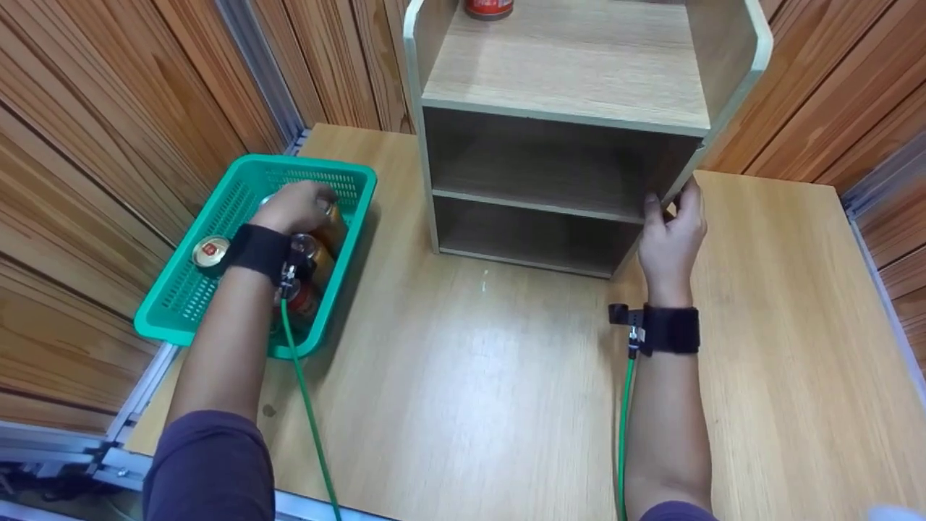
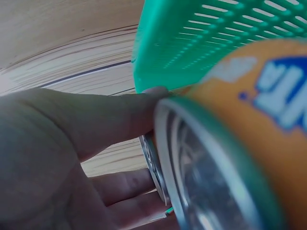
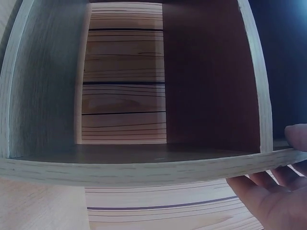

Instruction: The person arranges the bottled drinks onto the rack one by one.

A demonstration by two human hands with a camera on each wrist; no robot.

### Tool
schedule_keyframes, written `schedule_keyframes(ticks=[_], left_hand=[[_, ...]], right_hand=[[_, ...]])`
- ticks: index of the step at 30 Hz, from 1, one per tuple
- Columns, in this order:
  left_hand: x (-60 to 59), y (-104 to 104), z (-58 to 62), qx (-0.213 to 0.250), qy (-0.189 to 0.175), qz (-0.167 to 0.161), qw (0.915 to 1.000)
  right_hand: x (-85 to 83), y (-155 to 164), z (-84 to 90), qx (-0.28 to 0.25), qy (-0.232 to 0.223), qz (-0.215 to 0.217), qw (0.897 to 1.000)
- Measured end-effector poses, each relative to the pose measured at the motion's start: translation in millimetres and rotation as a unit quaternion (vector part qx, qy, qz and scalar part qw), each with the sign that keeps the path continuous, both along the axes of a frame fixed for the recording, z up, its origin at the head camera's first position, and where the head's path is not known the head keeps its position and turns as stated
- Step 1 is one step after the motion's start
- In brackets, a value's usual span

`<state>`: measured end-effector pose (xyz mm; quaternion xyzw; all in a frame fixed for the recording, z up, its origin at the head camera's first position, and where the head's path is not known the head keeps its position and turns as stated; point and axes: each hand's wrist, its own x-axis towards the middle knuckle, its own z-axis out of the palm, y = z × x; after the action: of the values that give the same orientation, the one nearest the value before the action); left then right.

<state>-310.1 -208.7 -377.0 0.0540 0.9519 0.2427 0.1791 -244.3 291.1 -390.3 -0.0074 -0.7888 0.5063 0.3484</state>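
Two hands are at work on my feed, well apart from each other. My left hand is down inside the green basket at the left edge of the counter, fingers curled round an orange can; on the left wrist view the thumb lies along the can's rim and the basket's perforated wall stands just behind it. Other cans lie in the basket beside it, one with a red-and-gold top just left of my wrist.

My right hand is at the right front corner of the wooden shelf unit, thumb on the front edge of the middle board and fingers round the side panel; the right wrist view shows the fingers under that board's edge. A red can stands on the unit's top shelf, at the back.
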Motion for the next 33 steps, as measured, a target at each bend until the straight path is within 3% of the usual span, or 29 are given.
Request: schedule_keyframes(ticks=[6, 10, 15, 21, 24, 29, 33], left_hand=[[-0.2, -4.1, -0.3, 0.002, 0.022, -0.005, 0.9997], [0.8, -5.5, 0.9, 0.006, 0.041, -0.01, 0.9991], [4.7, -14.2, 8.8, 0.001, 0.069, 0.01, 0.9976], [10.1, -23.1, 23.8, 0.005, 0.105, 0.017, 0.9943], [17.9, -25.5, 33.8, 0.008, 0.119, 0.044, 0.9918], [31.0, -25.9, 57.2, 0.005, 0.167, 0.094, 0.9814], [41.4, -21.4, 72.3, 0.005, 0.214, 0.09, 0.9727]], right_hand=[[-1.9, -5.2, -0.2, -0.004, -0.006, 0.005, 1.0], [3.4, -11.2, 9.6, -0.006, -0.009, 0.004, 1.0], [11.6, -26.2, 21.5, -0.012, -0.014, 0.019, 1.0], [7.8, -31.7, 25.3, -0.007, -0.003, 0.02, 1.0], [5.2, -32.4, 25.5, -0.006, -0.001, 0.024, 1.0], [5.5, -35.8, 25.9, -0.016, -0.003, 0.03, 0.999], [9.1, -38.0, 27.2, -0.021, -0.003, 0.027, 0.999]])
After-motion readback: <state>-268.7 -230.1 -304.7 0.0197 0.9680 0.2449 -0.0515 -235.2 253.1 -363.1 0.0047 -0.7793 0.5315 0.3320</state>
